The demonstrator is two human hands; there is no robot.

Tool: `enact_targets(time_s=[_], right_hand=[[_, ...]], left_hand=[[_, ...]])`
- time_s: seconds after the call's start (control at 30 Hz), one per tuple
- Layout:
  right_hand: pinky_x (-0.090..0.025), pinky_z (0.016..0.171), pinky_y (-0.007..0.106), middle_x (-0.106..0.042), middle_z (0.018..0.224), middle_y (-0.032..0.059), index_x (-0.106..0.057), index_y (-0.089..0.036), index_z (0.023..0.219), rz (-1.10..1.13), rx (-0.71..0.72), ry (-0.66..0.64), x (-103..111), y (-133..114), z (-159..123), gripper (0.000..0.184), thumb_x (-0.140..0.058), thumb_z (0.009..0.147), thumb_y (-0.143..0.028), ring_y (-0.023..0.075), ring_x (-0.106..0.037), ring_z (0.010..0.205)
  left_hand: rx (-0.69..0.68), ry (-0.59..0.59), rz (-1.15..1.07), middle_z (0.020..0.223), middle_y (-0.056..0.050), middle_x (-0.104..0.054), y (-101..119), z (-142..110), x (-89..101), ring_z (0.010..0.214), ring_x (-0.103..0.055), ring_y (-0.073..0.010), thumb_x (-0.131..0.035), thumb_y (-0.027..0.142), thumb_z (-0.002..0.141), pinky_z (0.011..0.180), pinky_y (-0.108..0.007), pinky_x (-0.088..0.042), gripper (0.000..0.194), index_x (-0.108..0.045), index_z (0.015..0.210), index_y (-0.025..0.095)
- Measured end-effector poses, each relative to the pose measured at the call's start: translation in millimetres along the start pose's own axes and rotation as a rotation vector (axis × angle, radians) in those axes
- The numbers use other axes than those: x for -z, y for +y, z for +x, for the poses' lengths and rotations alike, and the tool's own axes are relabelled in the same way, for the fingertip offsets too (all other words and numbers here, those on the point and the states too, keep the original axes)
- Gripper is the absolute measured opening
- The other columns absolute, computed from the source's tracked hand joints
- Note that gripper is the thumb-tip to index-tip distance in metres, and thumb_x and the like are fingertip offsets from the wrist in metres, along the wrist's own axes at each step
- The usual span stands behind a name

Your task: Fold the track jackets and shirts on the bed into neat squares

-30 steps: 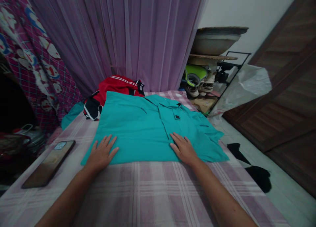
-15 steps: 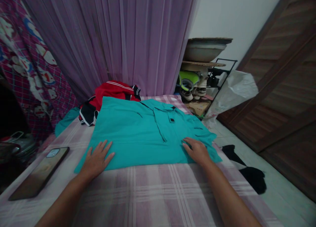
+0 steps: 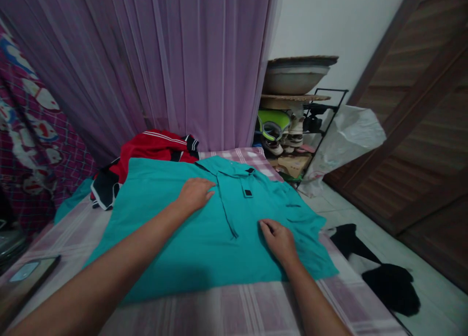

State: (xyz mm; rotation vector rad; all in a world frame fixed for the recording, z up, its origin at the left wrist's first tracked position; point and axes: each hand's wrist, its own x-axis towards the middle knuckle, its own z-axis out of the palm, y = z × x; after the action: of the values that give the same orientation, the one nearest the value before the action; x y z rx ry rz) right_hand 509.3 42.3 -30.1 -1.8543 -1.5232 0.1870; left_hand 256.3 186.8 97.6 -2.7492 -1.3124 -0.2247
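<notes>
Phone: lay at the near left on the plaid-covered surface [image 3: 241,319], its dark body [image 3: 27,287] partly cut off by the view and apart from the shirt.
Shirt: the teal collared shirt [image 3: 175,258] lay spread over the surface, its near edge fairly straight, with puckers gathered towards the right end.
Right hand: the right hand [image 3: 280,238] was over the shirt, right of the placket [image 3: 224,209], fingers curled inward; whether they pinched any cloth could not be told.
Left hand: the left hand [image 3: 195,194] reached farther across, just left of the placket, fingers together and bent; a grip on the fabric could not be made out.
Handling: the thin-looking cloth seemed likely to slide as one piece, so light, flat contact suited it better than a hard push. Holding one side down while the other hand eased the puckers outward would probably have kept the placket from twisting.
Collar: the collar [image 3: 226,168] sat at the far side, where a dragging forearm might well have rucked the panel below it.
Red garment: the red garment [image 3: 157,146] was bunched just beyond the shirt's far left corner.
Background: a purple curtain [image 3: 204,68] hung behind, with a basin [image 3: 296,82] to its right.
</notes>
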Motion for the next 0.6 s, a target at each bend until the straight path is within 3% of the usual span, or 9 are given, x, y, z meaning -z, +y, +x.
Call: enact_targets(time_s=[0.13, 0.3, 0.37, 0.47, 0.6], right_hand=[[-0.056, 0.077, 0.035, -0.078, 0.097, 0.007, -0.078, -0.024, 0.092, 0.032, -0.01, 0.041, -3.1, -1.3, -1.1, 0.04, -0.042, 0.091, -0.042, 0.0247, -0.072, 0.087], [-0.055, 0.076, 0.033, -0.078, 0.097, 0.0076, -0.077, -0.024, 0.092, 0.038, -0.032, 0.034, -2.6, -4.8, -1.7, 0.039, -0.042, 0.092, -0.04, 0.0236, -0.072, 0.085], [-0.055, 0.076, 0.032, -0.078, 0.096, 0.0072, -0.077, -0.024, 0.091, 0.048, -0.033, 0.03, -1.3, -7.0, -1.6, 0.038, -0.042, 0.092, -0.039, 0.0229, -0.072, 0.085], [-0.055, 0.077, 0.033, -0.078, 0.096, 0.0077, -0.077, -0.024, 0.091, 0.062, -0.035, 0.032, -0.9, -8.4, -1.4, 0.038, -0.042, 0.092, -0.038, 0.0232, -0.072, 0.085], [-0.056, 0.079, 0.036, -0.078, 0.096, 0.0086, -0.077, -0.023, 0.092, 0.131, -0.045, 0.073, -2.7, -2.4, 1.1, 0.041, -0.042, 0.09, -0.043, 0.0248, -0.072, 0.086]], left_hand=[[-0.043, 0.065, 0.058, 0.117, -0.012, -0.069, 18.5, 76.3, -32.1, 0.11, -0.058, -0.0269, -0.052, 0.025, 0.091, 0.092, -0.039, -0.042, 0.032, -0.07, 0.117, 0.022], [0.001, 0.09, 0.064, 0.105, -0.017, -0.068, 13.1, 125.3, -57.5, 0.107, -0.057, -0.0293, -0.049, 0.017, 0.091, 0.089, -0.042, -0.041, 0.027, -0.073, 0.103, 0.016], [0.018, 0.098, 0.048, 0.101, -0.017, -0.069, 8.5, 132.3, -56.6, 0.105, -0.059, -0.0299, -0.049, 0.017, 0.091, 0.089, -0.042, -0.041, 0.025, -0.073, 0.097, 0.015], [0.041, 0.148, -0.006, 0.109, -0.013, -0.07, -0.4, 127.9, -42.9, 0.105, -0.061, -0.0268, -0.048, 0.024, 0.093, 0.091, -0.039, -0.043, 0.027, -0.07, 0.107, 0.017], [0.015, 0.262, -0.326, 0.109, -0.005, -0.071, -23.8, 82.9, -13.6, 0.102, -0.061, -0.0198, -0.051, 0.029, 0.089, 0.089, -0.031, -0.047, 0.025, -0.07, 0.104, 0.022]])
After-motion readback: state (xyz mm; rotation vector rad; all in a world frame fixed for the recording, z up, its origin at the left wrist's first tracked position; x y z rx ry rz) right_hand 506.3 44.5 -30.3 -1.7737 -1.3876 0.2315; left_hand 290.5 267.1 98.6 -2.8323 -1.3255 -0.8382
